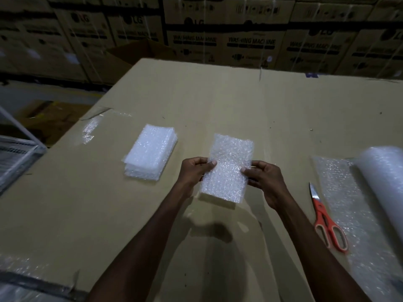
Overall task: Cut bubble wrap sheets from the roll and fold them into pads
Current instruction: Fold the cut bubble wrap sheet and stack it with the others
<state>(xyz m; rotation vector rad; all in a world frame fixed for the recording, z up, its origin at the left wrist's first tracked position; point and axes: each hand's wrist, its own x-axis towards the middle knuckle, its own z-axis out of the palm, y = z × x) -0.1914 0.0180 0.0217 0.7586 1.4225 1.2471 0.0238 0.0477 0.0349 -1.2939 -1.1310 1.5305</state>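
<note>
A folded bubble wrap pad [227, 168] is held just above the cardboard table top [218, 101] at the centre. My left hand [193, 171] grips its left edge, thumb on top. My right hand [265, 180] grips its right edge the same way. A stack of folded pads [150, 152] lies to the left of my hands. At the right edge lies the bubble wrap roll [381, 184], with its loose sheet [349, 205] spread out toward me. Orange-handled scissors [325, 219] lie shut on the table beside that sheet.
Stacked cardboard cartons [250, 40] printed "washing machine" form a wall behind the table. A metal frame [19, 153] stands off the left edge. Clear tape [91, 125] shines on the table's far left. More bubble wrap [19, 264] lies at the near left corner.
</note>
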